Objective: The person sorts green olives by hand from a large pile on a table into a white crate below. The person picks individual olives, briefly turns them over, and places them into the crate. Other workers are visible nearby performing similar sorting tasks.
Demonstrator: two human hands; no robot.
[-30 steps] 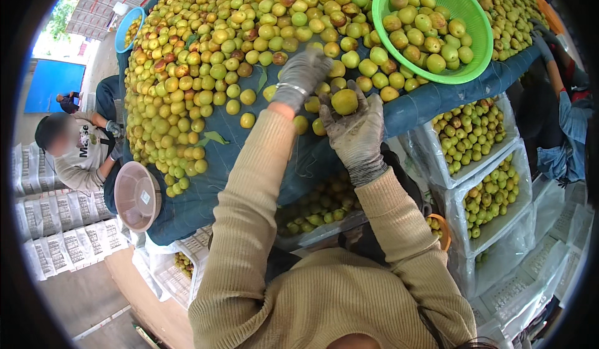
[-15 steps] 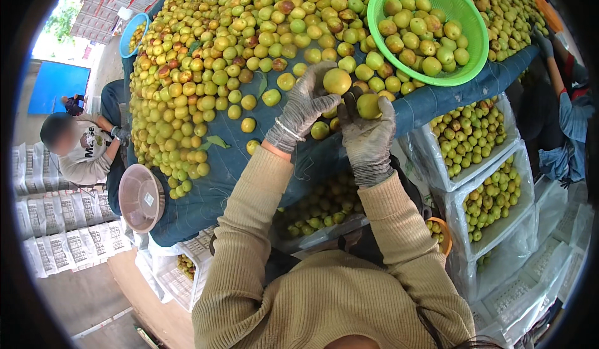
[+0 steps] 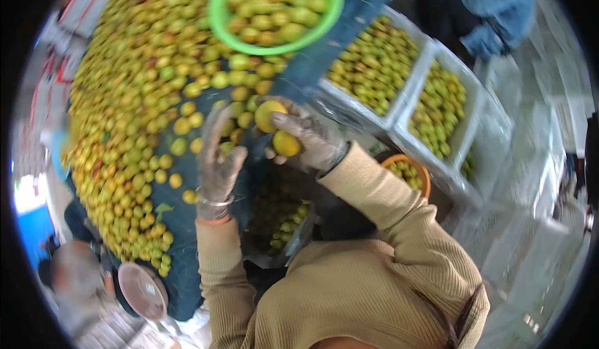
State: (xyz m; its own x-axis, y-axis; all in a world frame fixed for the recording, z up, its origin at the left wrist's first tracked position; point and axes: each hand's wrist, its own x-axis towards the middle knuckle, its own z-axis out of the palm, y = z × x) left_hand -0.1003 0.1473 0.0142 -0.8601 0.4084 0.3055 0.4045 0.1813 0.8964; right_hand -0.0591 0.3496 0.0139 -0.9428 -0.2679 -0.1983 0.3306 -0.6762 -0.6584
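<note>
My left hand (image 3: 217, 162), in a grey knit glove, is raised over the edge of the blue cloth (image 3: 187, 224); its fingers are stretched out and nothing is in them. To its right, my gloved right hand (image 3: 315, 140) is closed around two round yellow-green fruits, an upper fruit (image 3: 271, 116) and a lower fruit (image 3: 287, 143). Loose fruits of the same kind lie just beyond both hands, part of a broad fruit pile (image 3: 137, 93). A bright green plastic basket (image 3: 218, 21), filled with such fruit, stands on the cloth beyond my right hand.
On the right stand lined crates (image 3: 396, 121) full of fruit, with an orange basket (image 3: 426, 177) nearer to me. Below the cloth's edge is more fruit (image 3: 281, 227). A pinkish basin (image 3: 143, 290) sits at lower left, beside a blurred person (image 3: 75, 280). Another person's blue sleeve (image 3: 499, 0) is at upper right.
The fruit that my left hand held is now in my right hand with the other one. My left hand has opened. The view has turned, so the pile and green basket appear farther left.
</note>
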